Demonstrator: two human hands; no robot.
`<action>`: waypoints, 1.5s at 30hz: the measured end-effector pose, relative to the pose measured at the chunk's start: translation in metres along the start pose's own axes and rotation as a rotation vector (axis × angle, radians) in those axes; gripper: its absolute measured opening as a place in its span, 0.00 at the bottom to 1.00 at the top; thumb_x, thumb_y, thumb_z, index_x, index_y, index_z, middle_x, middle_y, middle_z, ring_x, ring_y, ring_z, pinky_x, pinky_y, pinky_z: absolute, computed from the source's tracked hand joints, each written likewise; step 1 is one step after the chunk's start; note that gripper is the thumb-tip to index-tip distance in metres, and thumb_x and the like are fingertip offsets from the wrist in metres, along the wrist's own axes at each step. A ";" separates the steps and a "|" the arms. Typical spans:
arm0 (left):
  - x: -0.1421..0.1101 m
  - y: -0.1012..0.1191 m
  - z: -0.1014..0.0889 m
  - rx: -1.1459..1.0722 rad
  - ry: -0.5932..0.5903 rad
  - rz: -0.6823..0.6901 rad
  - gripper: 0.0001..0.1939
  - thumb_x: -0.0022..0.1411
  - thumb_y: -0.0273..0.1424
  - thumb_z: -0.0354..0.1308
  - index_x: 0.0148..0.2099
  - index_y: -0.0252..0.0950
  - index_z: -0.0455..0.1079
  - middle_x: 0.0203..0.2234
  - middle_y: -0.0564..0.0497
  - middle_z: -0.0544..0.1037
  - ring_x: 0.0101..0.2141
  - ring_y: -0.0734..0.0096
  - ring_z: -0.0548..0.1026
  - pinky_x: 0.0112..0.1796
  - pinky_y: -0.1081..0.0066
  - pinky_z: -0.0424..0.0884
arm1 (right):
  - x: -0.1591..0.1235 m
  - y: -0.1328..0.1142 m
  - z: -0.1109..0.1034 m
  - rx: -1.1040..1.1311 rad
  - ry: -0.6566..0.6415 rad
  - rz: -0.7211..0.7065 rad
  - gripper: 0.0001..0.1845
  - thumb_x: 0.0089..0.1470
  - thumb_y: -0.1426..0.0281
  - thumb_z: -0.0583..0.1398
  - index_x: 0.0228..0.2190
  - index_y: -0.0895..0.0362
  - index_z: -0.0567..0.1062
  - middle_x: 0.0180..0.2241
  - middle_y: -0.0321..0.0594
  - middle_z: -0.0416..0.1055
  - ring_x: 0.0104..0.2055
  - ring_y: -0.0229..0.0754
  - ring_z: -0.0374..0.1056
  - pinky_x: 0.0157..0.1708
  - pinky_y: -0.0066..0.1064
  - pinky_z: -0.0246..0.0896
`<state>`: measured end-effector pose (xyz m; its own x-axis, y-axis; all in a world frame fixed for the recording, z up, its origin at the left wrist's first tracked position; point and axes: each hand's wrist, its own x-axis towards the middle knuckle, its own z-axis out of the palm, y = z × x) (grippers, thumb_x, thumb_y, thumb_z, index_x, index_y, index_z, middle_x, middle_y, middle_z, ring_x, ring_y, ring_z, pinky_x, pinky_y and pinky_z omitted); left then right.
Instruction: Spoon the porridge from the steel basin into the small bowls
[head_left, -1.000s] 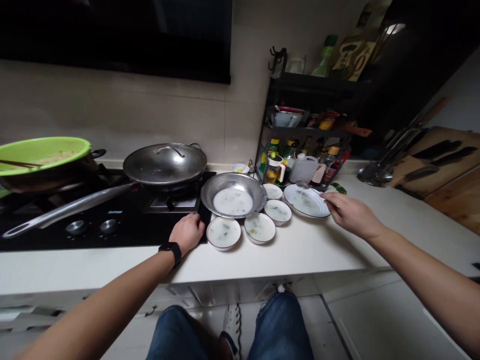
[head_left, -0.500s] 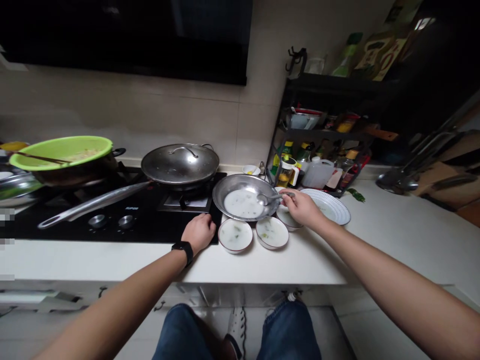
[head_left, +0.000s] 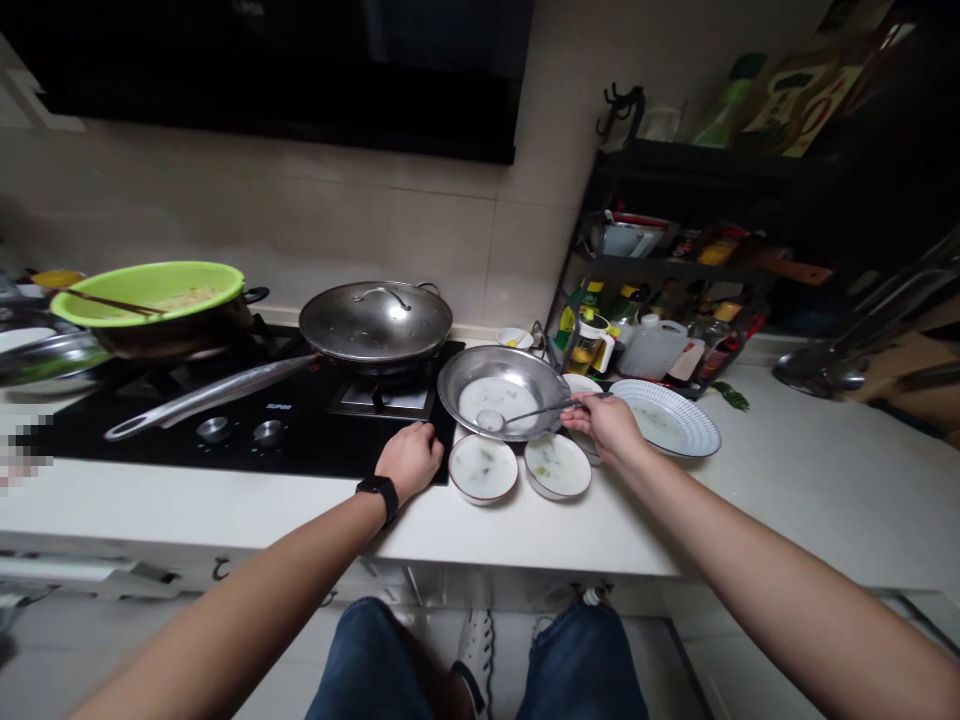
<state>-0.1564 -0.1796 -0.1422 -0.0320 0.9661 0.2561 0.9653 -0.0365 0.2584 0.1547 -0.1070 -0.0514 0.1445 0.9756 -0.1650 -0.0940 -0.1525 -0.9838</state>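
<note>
My right hand is closed on the handle of a metal spoon, whose bowl dips into the white liquid in a large metal bowl. My left hand, a black watch on its wrist, rests curled on the counter edge by the black stove, holding nothing I can see. Two small white bowls with whitish liquid and green bits sit in front of the metal bowl. A blue-rimmed plate lies to the right.
A lidded wok with a long handle sits on the stove. A green basin with chopsticks rests on a pot at the left. A black rack of bottles stands at the back right, ladles beyond it. My legs are below the counter.
My right hand left the blue-rimmed plate, came left with the spoon, and lowered its bowl into the metal bowl's liquid. My left hand stayed by the stove. The view shifted leftward.
</note>
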 end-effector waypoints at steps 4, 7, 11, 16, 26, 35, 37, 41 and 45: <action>0.000 -0.001 0.000 0.000 -0.002 0.003 0.11 0.70 0.31 0.49 0.35 0.40 0.69 0.38 0.44 0.79 0.41 0.59 0.77 0.43 0.63 0.70 | -0.001 -0.016 -0.002 0.022 0.009 -0.058 0.08 0.64 0.80 0.56 0.33 0.60 0.73 0.20 0.43 0.76 0.21 0.38 0.76 0.23 0.24 0.75; 0.000 -0.002 0.000 0.007 0.004 0.015 0.10 0.69 0.31 0.49 0.35 0.40 0.68 0.37 0.44 0.79 0.41 0.58 0.77 0.43 0.62 0.69 | -0.001 -0.033 -0.013 0.031 0.037 -0.086 0.08 0.64 0.80 0.56 0.33 0.60 0.73 0.19 0.44 0.76 0.21 0.39 0.75 0.23 0.24 0.75; 0.000 -0.002 0.001 0.021 0.011 0.020 0.10 0.69 0.31 0.49 0.35 0.40 0.68 0.37 0.45 0.79 0.40 0.58 0.77 0.42 0.62 0.69 | -0.003 -0.053 -0.039 0.046 0.078 -0.117 0.06 0.62 0.79 0.58 0.33 0.62 0.74 0.20 0.46 0.76 0.20 0.39 0.75 0.23 0.25 0.75; 0.001 -0.003 0.001 0.033 -0.006 0.019 0.10 0.69 0.31 0.49 0.35 0.40 0.68 0.38 0.45 0.79 0.41 0.59 0.77 0.42 0.63 0.69 | -0.009 -0.077 -0.090 0.036 0.214 -0.148 0.09 0.63 0.80 0.56 0.33 0.62 0.74 0.20 0.46 0.76 0.20 0.39 0.75 0.23 0.23 0.74; 0.001 -0.003 0.001 0.045 -0.004 0.025 0.11 0.69 0.32 0.48 0.34 0.40 0.68 0.36 0.45 0.79 0.40 0.59 0.77 0.41 0.63 0.69 | -0.012 -0.083 -0.193 -0.273 0.495 -0.281 0.13 0.66 0.80 0.52 0.33 0.58 0.72 0.20 0.41 0.74 0.21 0.37 0.74 0.27 0.25 0.73; 0.001 -0.003 0.000 0.060 -0.001 0.027 0.11 0.69 0.32 0.47 0.36 0.39 0.70 0.37 0.44 0.80 0.41 0.58 0.77 0.43 0.63 0.69 | -0.022 -0.049 -0.219 -1.343 0.065 -0.988 0.15 0.63 0.66 0.56 0.45 0.56 0.80 0.45 0.52 0.82 0.44 0.52 0.80 0.48 0.42 0.75; 0.001 -0.002 0.000 0.061 -0.004 0.021 0.11 0.69 0.32 0.47 0.35 0.39 0.69 0.37 0.44 0.80 0.40 0.59 0.77 0.42 0.63 0.69 | -0.025 -0.048 -0.215 -1.447 -0.074 -1.116 0.16 0.63 0.66 0.56 0.45 0.56 0.81 0.47 0.51 0.82 0.47 0.53 0.79 0.50 0.44 0.75; 0.001 -0.002 0.000 0.048 -0.010 0.019 0.11 0.69 0.32 0.48 0.35 0.39 0.69 0.37 0.44 0.80 0.40 0.59 0.77 0.42 0.63 0.69 | -0.029 -0.054 -0.192 -1.325 0.011 -1.181 0.16 0.65 0.64 0.55 0.46 0.55 0.81 0.46 0.50 0.82 0.47 0.51 0.79 0.50 0.42 0.75; 0.001 -0.002 0.001 0.031 -0.001 0.017 0.10 0.69 0.31 0.49 0.35 0.39 0.70 0.38 0.44 0.80 0.40 0.58 0.77 0.42 0.63 0.69 | -0.021 -0.054 -0.141 -0.930 0.151 -1.026 0.19 0.69 0.58 0.54 0.48 0.55 0.79 0.33 0.45 0.82 0.41 0.49 0.80 0.46 0.41 0.76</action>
<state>-0.1578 -0.1780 -0.1429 -0.0154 0.9658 0.2590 0.9734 -0.0448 0.2249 0.2961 -0.1414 -0.0049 -0.1411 0.6972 0.7029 0.7906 0.5067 -0.3438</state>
